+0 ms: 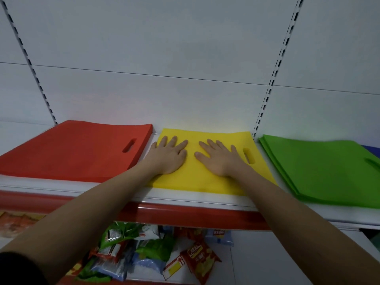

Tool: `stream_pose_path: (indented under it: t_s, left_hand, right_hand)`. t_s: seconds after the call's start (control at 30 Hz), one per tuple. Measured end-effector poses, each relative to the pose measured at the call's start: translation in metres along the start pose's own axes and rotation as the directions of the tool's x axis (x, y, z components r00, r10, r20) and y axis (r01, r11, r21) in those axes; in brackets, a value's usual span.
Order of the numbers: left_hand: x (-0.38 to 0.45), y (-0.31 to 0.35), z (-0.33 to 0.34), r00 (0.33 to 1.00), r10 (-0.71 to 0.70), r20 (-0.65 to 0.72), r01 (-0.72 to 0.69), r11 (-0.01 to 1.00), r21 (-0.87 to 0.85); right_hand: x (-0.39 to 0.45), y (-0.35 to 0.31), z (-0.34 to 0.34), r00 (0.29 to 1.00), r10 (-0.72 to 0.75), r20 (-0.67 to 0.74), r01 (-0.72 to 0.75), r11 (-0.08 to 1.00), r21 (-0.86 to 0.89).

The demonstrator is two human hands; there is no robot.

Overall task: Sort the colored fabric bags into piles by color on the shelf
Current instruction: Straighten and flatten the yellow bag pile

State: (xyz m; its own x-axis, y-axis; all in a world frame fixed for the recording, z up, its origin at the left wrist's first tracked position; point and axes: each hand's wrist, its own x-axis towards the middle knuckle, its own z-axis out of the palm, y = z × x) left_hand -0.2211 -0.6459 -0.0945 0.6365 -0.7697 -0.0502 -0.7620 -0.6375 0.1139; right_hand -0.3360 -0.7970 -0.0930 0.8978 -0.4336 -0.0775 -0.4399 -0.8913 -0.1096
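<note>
Both bare forearms are extending forward and slightly inward from the lower corners of the view. The left hand is lying palm down with its fingers straight and slightly spread, pointing up and to the right. The right hand is lying palm down beside it, fingers straight and spread, pointing up and to the left. The two hands are resting close together without touching.

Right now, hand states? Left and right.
Left hand: open, fingers flat on the yellow bag.
Right hand: open, also flat on the yellow bag, holding nothing.
</note>
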Motion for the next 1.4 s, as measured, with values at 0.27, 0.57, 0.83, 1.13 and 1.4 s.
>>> stream_pose_path:
  t_s: [0.27,0.57,0.83,1.13,1.4]
  left_hand:
    - [-0.001,-0.002,0.000,1.000,0.019,0.003,-0.019,1.000,-0.005]
    - [-0.004,-0.001,-0.003,1.000,0.015,0.009,-0.015,1.000,0.000]
    - [-0.040,0.007,-0.018,0.993,0.053,0.109,-0.053,0.999,-0.004]
    - [-0.058,0.010,-0.003,0.997,0.062,0.056,-0.064,0.998,0.026]
    - [-0.056,0.010,0.001,0.999,0.025,0.046,-0.028,0.997,0.066]
  right_hand:
    - [-0.020,0.042,-0.006,0.999,0.038,-0.029,-0.041,0.994,-0.103]
    - [-0.031,0.068,-0.012,0.999,0.043,-0.010,-0.043,0.997,-0.070]
    - [-0.034,0.066,-0.015,0.999,0.046,-0.009,-0.046,0.997,-0.065]
    - [-0.033,0.056,-0.030,0.999,0.039,-0.024,-0.044,0.967,-0.251]
    - [-0.053,-0.051,0.000,0.983,-0.138,-0.119,0.146,0.987,0.067]
